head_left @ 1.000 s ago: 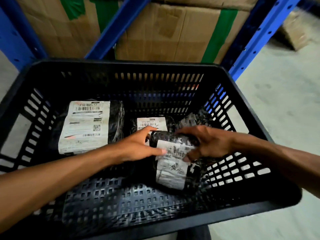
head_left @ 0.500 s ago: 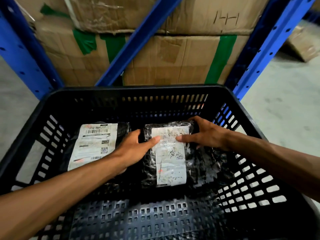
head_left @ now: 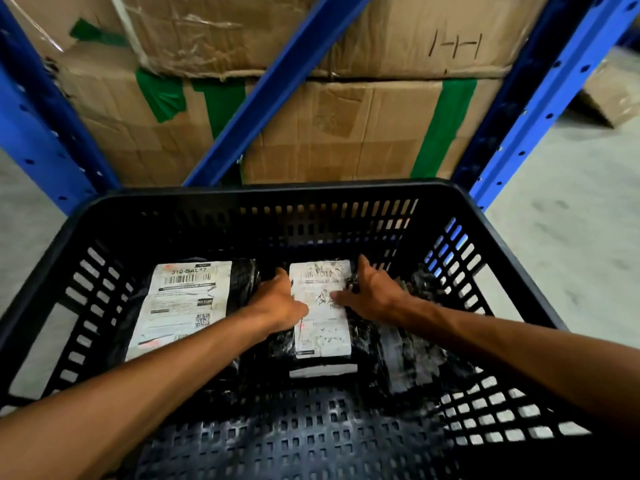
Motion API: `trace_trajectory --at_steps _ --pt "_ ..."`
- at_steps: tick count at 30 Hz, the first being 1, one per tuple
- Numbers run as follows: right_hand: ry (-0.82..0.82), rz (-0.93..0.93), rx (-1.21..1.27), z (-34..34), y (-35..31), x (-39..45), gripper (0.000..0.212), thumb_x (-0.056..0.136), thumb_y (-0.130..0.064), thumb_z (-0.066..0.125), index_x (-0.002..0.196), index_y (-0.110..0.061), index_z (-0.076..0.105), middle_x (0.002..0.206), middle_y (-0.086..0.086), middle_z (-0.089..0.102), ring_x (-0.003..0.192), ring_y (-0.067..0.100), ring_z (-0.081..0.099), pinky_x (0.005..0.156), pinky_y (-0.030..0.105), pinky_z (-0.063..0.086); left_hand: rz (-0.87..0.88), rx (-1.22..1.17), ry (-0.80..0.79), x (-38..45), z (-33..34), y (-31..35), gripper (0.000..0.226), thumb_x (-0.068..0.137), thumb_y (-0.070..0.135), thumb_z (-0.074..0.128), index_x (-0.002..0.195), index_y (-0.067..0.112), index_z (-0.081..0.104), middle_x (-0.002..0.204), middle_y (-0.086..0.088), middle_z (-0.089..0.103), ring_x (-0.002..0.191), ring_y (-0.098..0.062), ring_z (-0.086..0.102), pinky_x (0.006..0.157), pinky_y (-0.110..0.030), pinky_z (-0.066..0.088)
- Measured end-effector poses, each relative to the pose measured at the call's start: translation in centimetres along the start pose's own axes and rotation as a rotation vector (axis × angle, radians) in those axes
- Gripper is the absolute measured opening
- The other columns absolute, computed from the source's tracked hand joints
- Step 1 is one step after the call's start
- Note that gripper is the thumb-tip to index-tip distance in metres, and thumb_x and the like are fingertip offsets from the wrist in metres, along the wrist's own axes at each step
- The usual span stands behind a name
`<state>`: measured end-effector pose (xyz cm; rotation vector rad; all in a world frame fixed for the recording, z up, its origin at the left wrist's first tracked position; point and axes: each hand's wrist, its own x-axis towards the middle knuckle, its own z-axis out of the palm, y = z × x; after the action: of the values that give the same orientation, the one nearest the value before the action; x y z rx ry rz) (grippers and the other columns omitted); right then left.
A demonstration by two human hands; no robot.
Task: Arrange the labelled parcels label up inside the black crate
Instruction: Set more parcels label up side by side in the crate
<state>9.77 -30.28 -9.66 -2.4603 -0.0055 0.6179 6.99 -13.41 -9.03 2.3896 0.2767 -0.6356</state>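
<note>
The black crate fills the lower part of the head view. A black-wrapped parcel lies label up at the crate's back left. Beside it, in the middle, a second labelled parcel lies label up on top of another parcel, of which only a white edge shows. My left hand grips the middle parcel's left side. My right hand holds its right side with the thumb on the label. A crumpled black parcel lies to the right, with no label showing.
Behind the crate stand blue rack uprights and a diagonal brace, with stacked cardboard boxes taped in green. Grey concrete floor lies to the right. The crate's near floor is bare perforated plastic.
Both hands turned the middle parcel label up and carried it toward the crate's back, setting it down beside the left parcel. The camera view tilted upward.
</note>
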Motion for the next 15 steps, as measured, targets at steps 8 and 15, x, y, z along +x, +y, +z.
trace_trajectory --at_steps 8,15 --pt "0.081 -0.132 -1.071 -5.5 1.5 -2.1 0.043 0.084 -0.043 0.054 0.112 -0.011 0.062 0.120 0.013 0.064 0.117 0.032 0.053 0.101 0.040 0.036 0.198 0.375 -0.079 -1.0 1.9 -0.2 0.079 0.097 0.039 0.044 0.151 0.016 -0.007 0.153 -0.026 -0.026 0.144 -0.044 -0.004 0.116 -0.048 0.013" --pt "-0.048 0.042 -0.707 -6.0 1.0 -5.1 0.044 0.073 -0.039 0.075 0.102 -0.009 0.060 0.113 0.010 0.064 0.095 0.024 0.062 0.067 0.023 0.044 0.183 0.413 -0.086 -1.6 1.3 0.8 0.075 0.095 0.040 0.047 0.152 0.014 0.006 0.156 -0.026 -0.016 0.144 -0.042 -0.004 0.117 -0.048 0.012"
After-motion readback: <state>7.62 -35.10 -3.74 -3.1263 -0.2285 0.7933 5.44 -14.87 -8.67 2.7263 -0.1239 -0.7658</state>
